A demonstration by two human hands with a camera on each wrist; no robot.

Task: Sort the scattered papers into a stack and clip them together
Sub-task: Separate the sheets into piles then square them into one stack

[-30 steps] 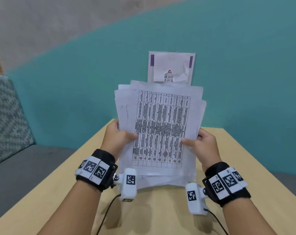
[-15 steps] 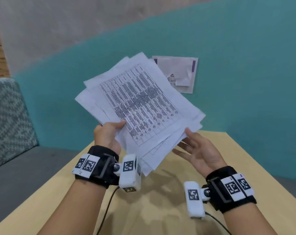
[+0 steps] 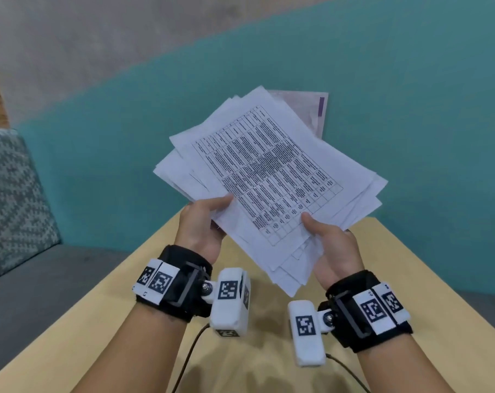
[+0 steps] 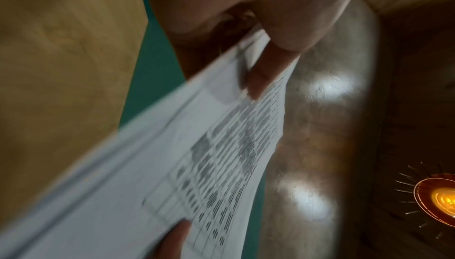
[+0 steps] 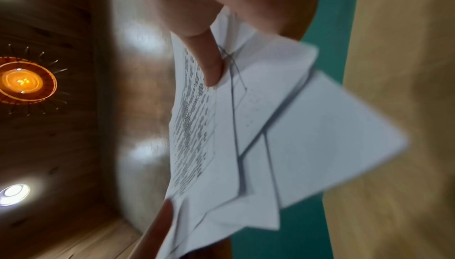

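A loose stack of white papers [image 3: 269, 177], the top sheet printed with a dense table, is held tilted in the air above the wooden table [image 3: 396, 279]. My left hand [image 3: 203, 222] pinches the stack's left edge, thumb on top. My right hand [image 3: 328, 245] grips the lower edge, thumb on the printed sheet and fingers underneath. The sheets are uneven, with corners fanned out. In the left wrist view the papers [image 4: 172, 165] run under my thumb [image 4: 265, 72]. In the right wrist view the papers [image 5: 246, 136] are pinched by my thumb [image 5: 209, 64]. No clip is in view.
A notice sheet with purple bars [image 3: 311, 114] hangs on the teal wall [image 3: 410, 109] behind the stack. A grey bench with a patterned cushion [image 3: 11, 199] stands at the left. Cables trail from the wrist cameras over the table's near part.
The stack turned from upright to tilted left. My right hand let go half a second ago, then took hold again of the lower edge. The papers shifted to the right.
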